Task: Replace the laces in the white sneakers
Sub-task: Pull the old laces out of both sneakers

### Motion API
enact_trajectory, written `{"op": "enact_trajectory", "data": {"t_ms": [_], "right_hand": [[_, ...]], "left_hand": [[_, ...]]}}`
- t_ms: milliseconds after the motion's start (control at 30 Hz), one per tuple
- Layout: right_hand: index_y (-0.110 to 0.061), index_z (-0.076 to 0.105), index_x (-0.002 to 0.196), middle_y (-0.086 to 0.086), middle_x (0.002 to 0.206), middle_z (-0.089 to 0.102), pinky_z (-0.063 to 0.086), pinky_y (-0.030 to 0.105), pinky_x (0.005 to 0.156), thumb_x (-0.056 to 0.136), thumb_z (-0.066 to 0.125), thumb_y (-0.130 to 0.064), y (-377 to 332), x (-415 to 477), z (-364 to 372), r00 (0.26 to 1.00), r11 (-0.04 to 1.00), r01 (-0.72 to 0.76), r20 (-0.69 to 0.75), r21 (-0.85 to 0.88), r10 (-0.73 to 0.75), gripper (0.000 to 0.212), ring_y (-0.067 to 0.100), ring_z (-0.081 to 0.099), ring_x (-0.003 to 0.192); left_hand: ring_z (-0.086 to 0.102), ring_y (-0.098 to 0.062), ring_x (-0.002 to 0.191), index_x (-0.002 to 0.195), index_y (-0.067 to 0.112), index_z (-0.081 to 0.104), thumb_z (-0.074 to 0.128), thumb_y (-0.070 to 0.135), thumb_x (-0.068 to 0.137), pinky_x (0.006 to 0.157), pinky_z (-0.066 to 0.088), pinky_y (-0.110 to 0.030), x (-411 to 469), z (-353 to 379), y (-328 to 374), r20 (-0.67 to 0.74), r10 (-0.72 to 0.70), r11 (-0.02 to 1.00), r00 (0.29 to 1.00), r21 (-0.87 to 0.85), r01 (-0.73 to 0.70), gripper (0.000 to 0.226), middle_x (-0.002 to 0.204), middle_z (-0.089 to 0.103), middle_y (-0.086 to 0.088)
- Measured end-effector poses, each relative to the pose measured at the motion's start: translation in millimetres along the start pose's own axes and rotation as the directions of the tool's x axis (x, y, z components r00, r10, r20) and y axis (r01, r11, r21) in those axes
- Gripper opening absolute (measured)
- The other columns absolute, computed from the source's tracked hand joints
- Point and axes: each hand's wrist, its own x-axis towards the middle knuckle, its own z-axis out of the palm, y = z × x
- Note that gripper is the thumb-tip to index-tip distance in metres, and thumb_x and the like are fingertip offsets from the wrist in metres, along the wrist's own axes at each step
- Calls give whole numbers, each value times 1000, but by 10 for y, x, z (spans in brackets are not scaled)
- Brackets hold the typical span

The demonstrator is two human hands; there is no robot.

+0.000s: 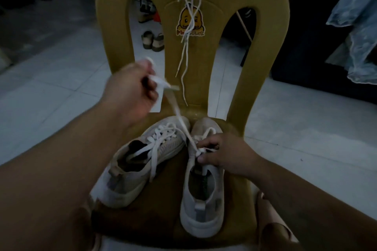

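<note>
Two white sneakers stand side by side on the seat of a yellow plastic chair [114, 6], toes pointing at its backrest. The left sneaker [140, 161] is laced, with loose ends trailing over its opening. On the right sneaker [202, 189] my right hand [222, 157] pinches the lace at the eyelets. A flat white lace [175, 108] runs taut from there up to my left hand [130, 89], which grips its free end above the shoes. Several thin white laces [190, 18] hang down the backrest from its top.
The chair stands on a pale tiled floor [61, 79]. Behind it, through the backrest openings, sandals [153, 40] and other shoes lie on the floor. Denim cloth [359, 26] hangs at the right. My knees frame the seat at the bottom.
</note>
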Motion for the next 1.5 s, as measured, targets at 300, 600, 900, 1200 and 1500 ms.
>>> {"op": "enact_trajectory", "data": {"t_ms": [300,600,900,1200,1500], "right_hand": [[-31,71,94,-25,77,57,37,7,56,82,70,-38,-11,-30,-94,983,985,21,-179,-170,-52,14,-9,53,70],[-16,61,89,-6,77,63,46,18,68,96,52,-25,-222,-75,-334,956,927,-45,-254,372,148,15,5,58,68],[-16,60,95,0,95,66,50,37,85,94,50,-26,-188,-275,-896,813,705,160,-498,691,303,14,12,63,91],[-18,70,73,2,73,65,45,26,59,75,73,-45,-94,-158,-78,988,977,-135,-95,-166,120,28,12,60,68],[-17,61,60,-8,55,52,35,13,49,79,72,-22,-52,-135,32,987,1000,2,-158,-14,-5,23,-1,48,51]], "left_hand": [[66,-10,84,129,30,51,60,26,90,67,53,-24,-194,17,-232,268,-46,535,962,820,-202,41,100,66,7],[58,-7,78,93,21,66,68,42,81,59,39,-14,-295,11,-832,455,-184,-54,872,881,-471,24,89,66,6],[58,-6,82,92,21,70,60,30,88,65,40,-17,-227,-30,-936,553,-142,-94,821,818,-567,14,93,68,5],[58,3,69,81,29,70,72,29,80,53,40,-7,-218,-28,-870,485,-125,128,865,873,-471,3,79,67,14],[58,-5,82,94,27,67,65,27,81,63,40,-15,-240,-54,-924,530,-77,-25,844,846,-533,13,92,67,9]]}}
